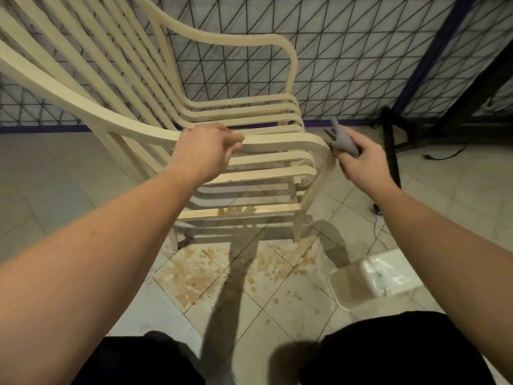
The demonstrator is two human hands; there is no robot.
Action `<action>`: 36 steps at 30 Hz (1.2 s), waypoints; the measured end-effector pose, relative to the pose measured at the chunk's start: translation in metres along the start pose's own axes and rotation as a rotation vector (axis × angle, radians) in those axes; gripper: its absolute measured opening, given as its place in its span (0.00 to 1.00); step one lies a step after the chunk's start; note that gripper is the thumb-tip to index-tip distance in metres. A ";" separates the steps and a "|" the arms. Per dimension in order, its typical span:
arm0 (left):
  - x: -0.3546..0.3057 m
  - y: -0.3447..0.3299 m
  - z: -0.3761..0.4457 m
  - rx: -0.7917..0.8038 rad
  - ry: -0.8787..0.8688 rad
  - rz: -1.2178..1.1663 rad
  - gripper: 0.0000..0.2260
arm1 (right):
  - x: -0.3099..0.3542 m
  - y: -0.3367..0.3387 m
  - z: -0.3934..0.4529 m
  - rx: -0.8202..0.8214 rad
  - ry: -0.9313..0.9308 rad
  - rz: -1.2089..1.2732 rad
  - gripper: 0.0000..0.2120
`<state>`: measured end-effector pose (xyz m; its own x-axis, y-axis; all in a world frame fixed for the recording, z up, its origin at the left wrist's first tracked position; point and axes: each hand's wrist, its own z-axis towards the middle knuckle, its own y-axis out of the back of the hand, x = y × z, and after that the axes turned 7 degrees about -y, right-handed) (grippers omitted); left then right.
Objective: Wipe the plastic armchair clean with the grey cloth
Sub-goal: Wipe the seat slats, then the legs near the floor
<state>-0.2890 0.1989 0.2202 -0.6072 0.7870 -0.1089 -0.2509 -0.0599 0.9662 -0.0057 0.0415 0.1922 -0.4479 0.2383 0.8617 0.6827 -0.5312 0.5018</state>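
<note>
Hands at the armchair's near armrest

The left hand [206,152] grips the cream armchair's [244,107] armrest at centre; at 3 o'clock the right hand [361,159] is closed around the bunched grey cloth [342,140], just beside the armrest's front curve.

Pale square floor tiles [55,173] lie under me, with brown stains [194,276] on those straight ahead. A quilted panel [361,51] crossed by dark diagonal lines stands behind. A white tub [372,276] sits on the floor at my right, a black stand [391,151] beyond it
</note>
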 end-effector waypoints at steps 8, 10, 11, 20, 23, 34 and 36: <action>0.002 -0.008 0.004 -0.053 0.059 0.003 0.15 | -0.054 -0.044 -0.023 -0.283 -0.120 0.162 0.27; 0.001 -0.009 0.006 -0.062 0.108 -0.014 0.14 | -0.050 -0.071 -0.024 -0.310 -0.144 0.230 0.28; 0.000 -0.010 0.006 -0.062 0.124 -0.019 0.14 | -0.051 -0.084 -0.024 -0.351 -0.192 0.264 0.27; 0.001 -0.009 0.004 -0.037 0.078 0.050 0.12 | -0.106 -0.140 -0.019 -0.258 -0.551 0.092 0.21; -0.003 -0.010 0.004 0.010 0.075 0.047 0.10 | -0.121 -0.134 -0.025 -0.157 -0.589 0.042 0.17; -0.036 -0.023 0.002 -0.124 0.061 0.016 0.06 | -0.136 -0.093 -0.061 -0.191 -0.280 -0.128 0.15; -0.041 -0.026 -0.002 -0.151 0.022 -0.001 0.08 | -0.127 -0.091 -0.055 -0.304 -0.281 -0.025 0.15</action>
<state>-0.2590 0.1665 0.1992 -0.6226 0.7739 -0.1161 -0.3607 -0.1521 0.9202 -0.0427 0.0143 0.0328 -0.2588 0.4442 0.8577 0.4533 -0.7283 0.5139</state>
